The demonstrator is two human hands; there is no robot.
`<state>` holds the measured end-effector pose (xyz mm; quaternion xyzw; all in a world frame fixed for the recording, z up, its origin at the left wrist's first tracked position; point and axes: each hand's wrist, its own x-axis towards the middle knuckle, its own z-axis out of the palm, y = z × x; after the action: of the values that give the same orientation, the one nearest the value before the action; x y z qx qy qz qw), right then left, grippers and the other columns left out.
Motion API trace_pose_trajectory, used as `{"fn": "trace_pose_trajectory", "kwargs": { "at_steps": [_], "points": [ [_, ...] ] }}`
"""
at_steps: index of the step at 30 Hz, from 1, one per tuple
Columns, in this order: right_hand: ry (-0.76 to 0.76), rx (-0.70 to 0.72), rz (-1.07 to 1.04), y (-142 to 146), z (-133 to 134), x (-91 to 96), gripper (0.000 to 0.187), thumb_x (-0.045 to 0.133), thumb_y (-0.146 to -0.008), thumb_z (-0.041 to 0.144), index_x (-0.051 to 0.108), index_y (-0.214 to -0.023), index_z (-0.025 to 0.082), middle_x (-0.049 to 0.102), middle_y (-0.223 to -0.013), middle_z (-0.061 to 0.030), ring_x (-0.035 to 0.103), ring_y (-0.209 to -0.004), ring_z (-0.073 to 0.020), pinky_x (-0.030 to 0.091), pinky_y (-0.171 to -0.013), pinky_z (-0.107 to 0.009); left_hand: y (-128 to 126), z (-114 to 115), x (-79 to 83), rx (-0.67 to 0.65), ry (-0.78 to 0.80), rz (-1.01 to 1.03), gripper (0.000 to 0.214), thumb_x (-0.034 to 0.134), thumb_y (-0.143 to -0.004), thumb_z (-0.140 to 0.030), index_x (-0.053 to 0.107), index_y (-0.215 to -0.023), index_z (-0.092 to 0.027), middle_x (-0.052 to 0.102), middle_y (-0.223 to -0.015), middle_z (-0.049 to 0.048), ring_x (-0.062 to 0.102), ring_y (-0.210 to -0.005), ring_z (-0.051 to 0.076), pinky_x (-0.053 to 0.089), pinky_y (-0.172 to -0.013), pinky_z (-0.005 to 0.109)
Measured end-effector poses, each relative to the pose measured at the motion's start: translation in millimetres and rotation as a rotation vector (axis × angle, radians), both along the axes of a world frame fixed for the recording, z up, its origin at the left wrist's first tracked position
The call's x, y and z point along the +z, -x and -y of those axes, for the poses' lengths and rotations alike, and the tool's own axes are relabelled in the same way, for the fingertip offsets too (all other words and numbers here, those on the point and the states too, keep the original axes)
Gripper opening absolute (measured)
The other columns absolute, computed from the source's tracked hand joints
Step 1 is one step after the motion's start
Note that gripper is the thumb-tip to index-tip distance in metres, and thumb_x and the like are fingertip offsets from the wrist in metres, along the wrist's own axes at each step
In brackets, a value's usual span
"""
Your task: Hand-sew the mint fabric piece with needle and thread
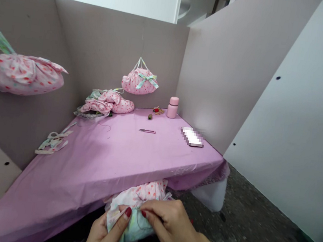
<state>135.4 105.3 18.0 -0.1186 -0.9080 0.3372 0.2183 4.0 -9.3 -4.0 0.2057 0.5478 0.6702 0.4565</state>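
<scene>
Below the table's front edge, both my hands grip a bunched piece of white fabric (pixel 139 197) with pink dots and a pale green lining. My left hand (pixel 105 232) is closed on the cloth from below, thumb pressed on top. My right hand (pixel 169 221) pinches the same cloth at its upper edge, where a thin dark thread seems to run. A needle, if any, is too small to make out.
A pink-covered table (pixel 109 157) stands inside grey partition walls. On it lie small scissors (pixel 147 131), a pink bottle (pixel 173 107), thread spools (pixel 155 112), fabric strips (pixel 53 141), a pile of dotted pouches (pixel 107 104) and a blurred white item (pixel 192 137). Finished pouches hang at the back (pixel 139 81) and left (pixel 23 74).
</scene>
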Motion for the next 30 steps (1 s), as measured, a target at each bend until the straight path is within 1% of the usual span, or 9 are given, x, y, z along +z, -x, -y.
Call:
{"fn": "trace_pose_trajectory", "kwargs": {
  "at_steps": [4,6,9,10,12,15,21,25,30],
  "points": [
    [0.007,-0.011,0.031,-0.5,-1.1,1.5,0.023,0.045,-0.091,0.015,0.067,-0.095,0.02,0.07,-0.081,-0.0008,0.06,-0.067,-0.0118,0.04,-0.064,-0.02,1.3,0.3,2.5,-0.023,-0.002,-0.082,0.024,0.075,-0.068,-0.04,0.075,-0.078,-0.018,0.074,-0.069,0.003,0.061,-0.066,0.019,0.049,-0.064,0.022],
    [0.037,-0.037,0.05,-1.0,-1.6,3.1,0.024,0.047,-0.09,0.017,0.065,-0.105,0.021,0.071,-0.089,-0.0022,0.062,-0.069,-0.0131,0.042,-0.066,-0.021,3.1,0.6,3.8,-0.041,0.008,-0.158,0.025,0.074,-0.069,-0.04,0.075,-0.079,-0.018,0.074,-0.071,0.003,0.062,-0.066,0.019,0.049,-0.066,0.022],
    [0.061,-0.048,0.066,-1.1,-2.2,5.7,0.033,0.049,-0.089,0.019,0.058,-0.121,0.02,0.07,-0.103,-0.0048,0.064,-0.078,-0.0153,0.043,-0.071,-0.022,5.5,2.2,4.9,-0.064,0.029,-0.285,0.026,0.071,-0.072,-0.041,0.074,-0.083,-0.018,0.074,-0.074,0.0038,0.061,-0.068,0.02,0.048,-0.066,0.023],
    [0.062,-0.025,0.07,-1.0,-2.4,6.4,0.033,0.049,-0.089,0.018,0.058,-0.12,0.021,0.07,-0.103,-0.0043,0.064,-0.079,-0.0151,0.043,-0.072,-0.022,6.1,2.8,4.7,-0.068,0.032,-0.32,0.026,0.069,-0.073,-0.041,0.074,-0.084,-0.017,0.074,-0.075,0.0042,0.061,-0.069,0.02,0.048,-0.067,0.023],
    [0.067,0.025,0.083,-0.8,-2.6,7.2,0.028,0.047,-0.089,0.015,0.064,-0.11,0.022,0.071,-0.095,-0.0018,0.064,-0.077,-0.0136,0.042,-0.07,-0.02,6.7,3.5,3.4,-0.076,0.043,-0.366,0.027,0.068,-0.074,-0.041,0.074,-0.084,-0.017,0.074,-0.075,0.0051,0.061,-0.07,0.021,0.048,-0.067,0.024],
    [0.045,0.023,0.101,-0.8,-2.8,6.6,0.025,0.046,-0.088,0.012,0.067,-0.099,0.021,0.071,-0.084,-0.0002,0.061,-0.069,-0.0118,0.039,-0.065,-0.019,6.8,2.8,-0.3,-0.067,0.06,-0.379,0.027,0.067,-0.075,-0.041,0.074,-0.083,-0.016,0.072,-0.073,0.0053,0.06,-0.071,0.022,0.048,-0.067,0.025],
    [0.026,0.008,0.126,-0.9,-2.3,3.5,0.021,0.047,-0.089,0.015,0.067,-0.094,0.018,0.069,-0.078,-0.0006,0.059,-0.065,-0.0114,0.037,-0.061,-0.019,6.0,2.6,-2.6,-0.042,0.074,-0.407,0.025,0.068,-0.073,-0.042,0.074,-0.079,-0.018,0.069,-0.068,0.0037,0.06,-0.069,0.023,0.048,-0.065,0.026],
    [0.055,0.028,0.109,-0.3,-1.4,2.8,0.022,0.046,-0.089,0.014,0.067,-0.095,0.018,0.069,-0.077,-0.0005,0.058,-0.064,-0.0105,0.037,-0.061,-0.018,4.6,3.8,1.7,-0.08,0.056,-0.454,0.025,0.068,-0.073,-0.041,0.075,-0.08,-0.018,0.071,-0.07,0.0048,0.062,-0.069,0.023,0.048,-0.067,0.025],
    [0.084,-0.022,0.112,0.2,-3.6,2.4,0.018,0.05,-0.087,0.018,0.067,-0.084,0.015,0.061,-0.064,0.0013,0.049,-0.056,-0.0089,0.033,-0.055,-0.018,3.2,2.4,3.3,-0.101,0.048,-0.407,0.027,0.068,-0.073,-0.043,0.074,-0.078,-0.017,0.072,-0.073,0.0074,0.061,-0.07,0.023,0.049,-0.067,0.026]
  ]
}}
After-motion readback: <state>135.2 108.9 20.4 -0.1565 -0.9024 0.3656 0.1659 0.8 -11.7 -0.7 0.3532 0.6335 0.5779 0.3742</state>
